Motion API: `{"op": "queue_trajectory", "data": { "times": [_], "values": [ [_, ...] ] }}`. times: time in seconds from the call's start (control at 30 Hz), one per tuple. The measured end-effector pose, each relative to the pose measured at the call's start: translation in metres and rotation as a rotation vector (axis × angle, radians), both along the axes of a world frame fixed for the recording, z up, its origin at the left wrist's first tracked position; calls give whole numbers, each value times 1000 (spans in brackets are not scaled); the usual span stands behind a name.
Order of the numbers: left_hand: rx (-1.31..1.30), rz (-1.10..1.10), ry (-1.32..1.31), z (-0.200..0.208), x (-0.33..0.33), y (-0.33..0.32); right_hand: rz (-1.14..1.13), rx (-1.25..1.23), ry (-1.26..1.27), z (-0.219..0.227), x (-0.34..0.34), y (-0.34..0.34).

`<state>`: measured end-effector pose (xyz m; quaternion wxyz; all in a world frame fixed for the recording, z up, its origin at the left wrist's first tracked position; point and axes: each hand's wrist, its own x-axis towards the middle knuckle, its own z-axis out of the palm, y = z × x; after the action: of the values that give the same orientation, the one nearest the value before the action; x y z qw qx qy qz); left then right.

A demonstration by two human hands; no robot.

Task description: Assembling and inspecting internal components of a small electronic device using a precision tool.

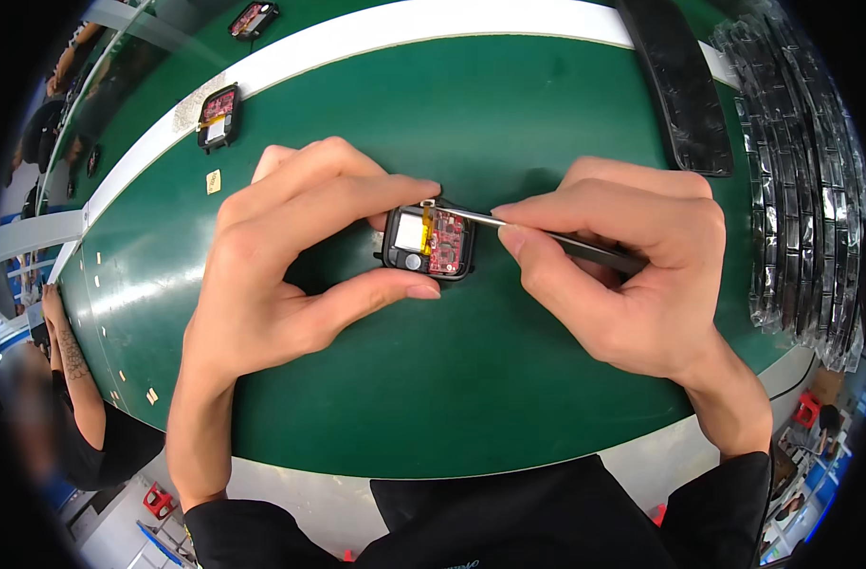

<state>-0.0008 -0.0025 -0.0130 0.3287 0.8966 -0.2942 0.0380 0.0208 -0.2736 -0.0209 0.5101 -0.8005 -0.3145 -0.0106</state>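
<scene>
Between the thumb and fingers of my left hand (291, 247) is a small black device housing (386, 248), gripped by its top and bottom edges. Inside it show a red circuit board (449, 239), a white rectangular block (407, 233), a round silver part (414, 261) and a yellow flex cable (427, 230). My right hand (632, 256) is closed around metal tweezers (556, 237). Their tips reach the upper edge of the housing, by a small connector (429, 203) near my left fingertips. Whether the tips grip the connector is too small to tell.
A similar open housing (218, 118) lies at the upper left, and another housing (254, 19) is farther back. Plastic-wrapped black trays (798, 190) are stacked at the right beside a long black pad (684, 104). A co-worker (82, 408) sits at the left along the green table (433, 398).
</scene>
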Motion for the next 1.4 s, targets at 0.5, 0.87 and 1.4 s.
{"op": "queue_trajectory", "data": {
  "times": [0.5,0.87,1.4],
  "values": [
    [10,35,29,3,1,0,-70,-36,-236,-5,-5,1],
    [-20,-72,97,4,8,15,-7,-5,-27,1,-3,0],
    [4,-69,127,4,7,13,18,-23,-10,1,-1,-2]
  ]
}}
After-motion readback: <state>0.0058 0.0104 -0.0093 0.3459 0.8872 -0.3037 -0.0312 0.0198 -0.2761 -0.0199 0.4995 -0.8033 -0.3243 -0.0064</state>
